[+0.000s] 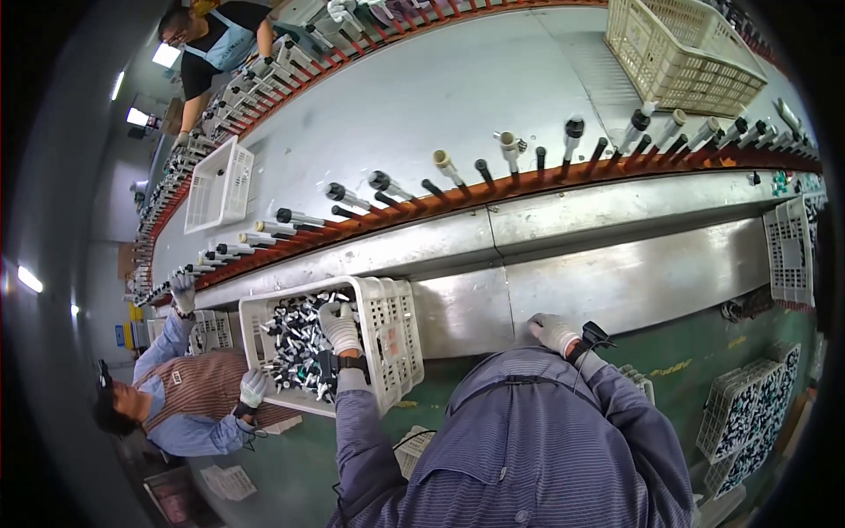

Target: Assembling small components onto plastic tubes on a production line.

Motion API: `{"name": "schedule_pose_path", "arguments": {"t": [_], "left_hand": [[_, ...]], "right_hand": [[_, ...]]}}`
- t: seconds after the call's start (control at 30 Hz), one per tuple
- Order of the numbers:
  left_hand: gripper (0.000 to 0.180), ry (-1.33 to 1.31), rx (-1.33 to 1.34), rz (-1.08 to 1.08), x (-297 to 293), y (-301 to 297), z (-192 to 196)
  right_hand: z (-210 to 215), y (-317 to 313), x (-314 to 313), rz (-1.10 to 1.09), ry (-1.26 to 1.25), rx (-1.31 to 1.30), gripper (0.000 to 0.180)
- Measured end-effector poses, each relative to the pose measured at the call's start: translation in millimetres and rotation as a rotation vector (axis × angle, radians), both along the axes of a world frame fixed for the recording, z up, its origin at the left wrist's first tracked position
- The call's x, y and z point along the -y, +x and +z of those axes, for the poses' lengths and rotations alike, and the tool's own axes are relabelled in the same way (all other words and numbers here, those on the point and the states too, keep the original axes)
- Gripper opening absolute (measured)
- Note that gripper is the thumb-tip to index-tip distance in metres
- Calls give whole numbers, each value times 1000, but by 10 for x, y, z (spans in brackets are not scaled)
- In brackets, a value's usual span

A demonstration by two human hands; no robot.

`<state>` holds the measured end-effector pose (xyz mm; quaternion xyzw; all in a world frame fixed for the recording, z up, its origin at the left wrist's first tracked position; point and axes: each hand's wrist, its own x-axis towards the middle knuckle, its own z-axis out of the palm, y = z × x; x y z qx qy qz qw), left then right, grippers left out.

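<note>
My left hand (341, 331), in a white knitted glove, reaches over the right side of a white plastic crate (394, 343) into a heap of small black-and-white plastic parts (295, 339). Its fingers are curled down against the parts, and whatever lies between them is hidden. My right hand (554, 333), gloved the same way, is at the front edge of a steel ledge (607, 280), close to my body. The fingers there are bent inward, and I cannot make out what they hold, if anything. Both wrists carry dark straps.
Beyond the ledge runs an orange rail (414, 209) of upright black pegs, several bearing pale tubes with black or beige ends. Crates (220, 189) (695, 75) stand on the metal table (422, 97). A co-worker (207, 387) is beside the left crate; another (224, 44) works farther off. Filled crates (748, 414) stand right.
</note>
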<state>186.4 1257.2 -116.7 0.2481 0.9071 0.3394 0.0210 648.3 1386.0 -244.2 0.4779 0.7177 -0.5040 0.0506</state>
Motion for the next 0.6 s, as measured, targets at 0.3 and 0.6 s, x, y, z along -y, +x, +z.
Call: {"name": "schedule_pose_path", "arguments": {"t": [0.3,0.6], "left_hand": [[24,859,698,97,-245,334,656],[38,1343,1354,-211,-650,692,1206]], "right_hand": [[160,43,-110,21,-11,55,38],[-8,-134,35,22,1,-1,38]]}}
